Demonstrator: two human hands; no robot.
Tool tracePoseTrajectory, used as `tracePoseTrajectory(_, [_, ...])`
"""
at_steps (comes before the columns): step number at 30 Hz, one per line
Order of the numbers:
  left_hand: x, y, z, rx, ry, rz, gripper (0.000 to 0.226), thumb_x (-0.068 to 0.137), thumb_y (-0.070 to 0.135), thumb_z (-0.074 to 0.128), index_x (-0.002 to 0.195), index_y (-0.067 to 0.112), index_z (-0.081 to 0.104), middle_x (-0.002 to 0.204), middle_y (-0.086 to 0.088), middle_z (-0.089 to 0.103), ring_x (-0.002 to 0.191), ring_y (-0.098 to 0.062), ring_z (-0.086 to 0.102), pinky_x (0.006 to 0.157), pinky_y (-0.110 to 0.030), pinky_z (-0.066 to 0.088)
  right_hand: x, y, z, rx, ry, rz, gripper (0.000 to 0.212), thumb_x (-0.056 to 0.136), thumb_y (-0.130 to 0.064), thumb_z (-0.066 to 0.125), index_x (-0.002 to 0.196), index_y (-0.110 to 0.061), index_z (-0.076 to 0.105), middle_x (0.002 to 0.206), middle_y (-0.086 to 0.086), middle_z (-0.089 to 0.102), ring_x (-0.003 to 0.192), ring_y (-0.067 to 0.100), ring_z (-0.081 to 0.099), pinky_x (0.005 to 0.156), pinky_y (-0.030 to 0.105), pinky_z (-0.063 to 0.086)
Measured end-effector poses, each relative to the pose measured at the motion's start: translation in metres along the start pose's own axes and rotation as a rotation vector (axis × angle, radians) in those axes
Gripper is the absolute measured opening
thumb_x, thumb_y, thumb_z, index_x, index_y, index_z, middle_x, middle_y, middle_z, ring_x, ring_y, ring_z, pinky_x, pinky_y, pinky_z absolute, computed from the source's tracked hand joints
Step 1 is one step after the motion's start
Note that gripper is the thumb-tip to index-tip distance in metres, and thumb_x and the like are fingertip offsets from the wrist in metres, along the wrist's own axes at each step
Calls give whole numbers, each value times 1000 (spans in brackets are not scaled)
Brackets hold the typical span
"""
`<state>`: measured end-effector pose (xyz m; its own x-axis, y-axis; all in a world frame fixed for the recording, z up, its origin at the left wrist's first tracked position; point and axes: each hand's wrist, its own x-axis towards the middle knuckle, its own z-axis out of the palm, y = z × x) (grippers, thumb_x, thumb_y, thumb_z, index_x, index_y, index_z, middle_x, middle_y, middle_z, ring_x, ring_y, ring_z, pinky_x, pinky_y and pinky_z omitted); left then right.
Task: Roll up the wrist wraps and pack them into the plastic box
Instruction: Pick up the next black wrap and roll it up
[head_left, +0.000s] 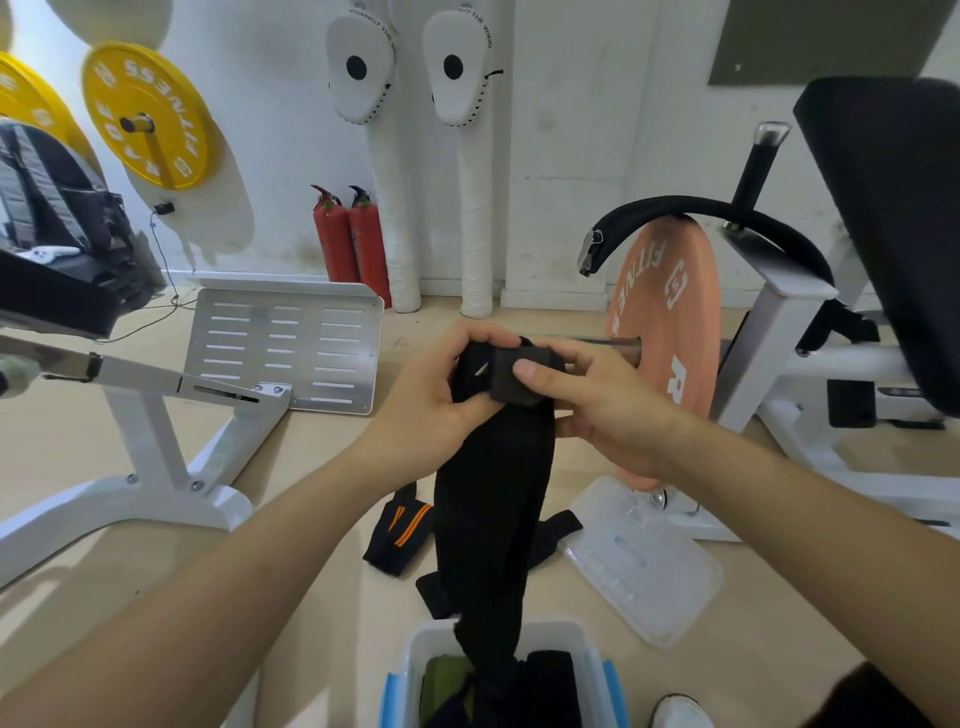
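Note:
A long black wrist wrap (491, 499) hangs from both of my hands, its top end folded into a short roll. My left hand (434, 400) grips the roll from the left, and my right hand (587, 395) pinches it from the right with the thumb on top. The wrap's loose tail reaches down into the clear plastic box (415, 660) at the bottom, which holds a green wrap (441, 680) and a black wrap (550, 675). On the floor lie a black wrap with orange stripes (397, 535) and another black wrap (553, 535).
The box's clear lid (644, 561) lies on the floor to the right. A pink weight plate (670, 322) on a white machine stands behind my hands. A white machine frame (171, 457) and a perforated footplate (285, 343) are to the left. Two red fire extinguishers (353, 244) stand by the wall.

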<state>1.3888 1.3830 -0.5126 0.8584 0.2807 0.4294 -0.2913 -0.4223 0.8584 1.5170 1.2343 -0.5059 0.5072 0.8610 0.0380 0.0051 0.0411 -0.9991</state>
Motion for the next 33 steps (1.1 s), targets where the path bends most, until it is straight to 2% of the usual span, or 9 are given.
tracePoseTrajectory(3, [-1,1,-3,-23,-37,-62,55,75,4,68,126,24,59,122,6,66,119,-18,62,96,-31,55,1,2,0,-20,47,-68,28,93,-17,70,120,-12,69,114,19,72,107,33,71,87,51,60])
tracePoseTrajectory(8, [-1,1,-2,-83,33,-192,47,86,40,75,130,32,61,126,5,66,113,-19,69,88,-34,60,0,4,-1,-127,80,-171,34,91,-11,73,124,-14,69,112,13,74,103,26,74,85,45,62])
tracePoseTrajectory(12, [0,3,-1,-68,19,-290,25,99,38,62,123,33,66,117,2,70,107,-18,71,74,-39,65,3,8,-4,-215,70,-295,37,88,-5,75,124,-11,70,117,8,74,115,24,69,101,46,55])
tracePoseTrajectory(15, [1,0,-2,-79,47,-315,21,98,39,65,118,32,70,115,-2,72,107,-21,71,83,-49,63,3,10,-4,-291,62,-358,41,84,1,77,123,-9,70,117,6,74,116,22,68,106,44,52])
tracePoseTrajectory(19, [2,-3,-4,-163,115,-312,25,92,26,74,117,25,71,117,-8,70,108,-28,72,86,-44,62,3,10,-4,-306,54,-355,46,81,3,79,124,-11,69,119,5,74,116,22,67,106,40,51])
tracePoseTrajectory(23, [1,-3,-8,-212,116,-250,23,92,9,73,112,21,72,117,-7,70,98,-25,74,81,-36,60,1,0,-4,-118,17,-120,55,80,-27,79,132,-28,62,129,5,64,113,27,70,88,42,60])
tracePoseTrajectory(27, [-2,-7,-9,-200,107,-182,31,86,4,78,106,28,74,114,-6,71,105,-27,70,85,-36,59,1,-4,-4,-28,-30,49,46,88,-50,59,125,-25,66,123,10,70,109,31,71,90,49,59])
tracePoseTrajectory(30, [-3,-7,-9,-166,100,-147,34,84,3,80,105,29,74,116,-6,71,109,-27,68,86,-39,61,2,-3,-3,-36,-11,61,33,96,-42,59,122,-22,67,122,11,71,109,29,71,92,51,59])
tracePoseTrajectory(33, [-5,-4,-7,-132,85,-120,38,83,-4,79,105,26,72,115,-2,70,109,-20,67,86,-40,62,1,-3,-2,0,18,5,25,95,-22,66,120,-21,68,118,15,71,108,31,71,85,44,60])
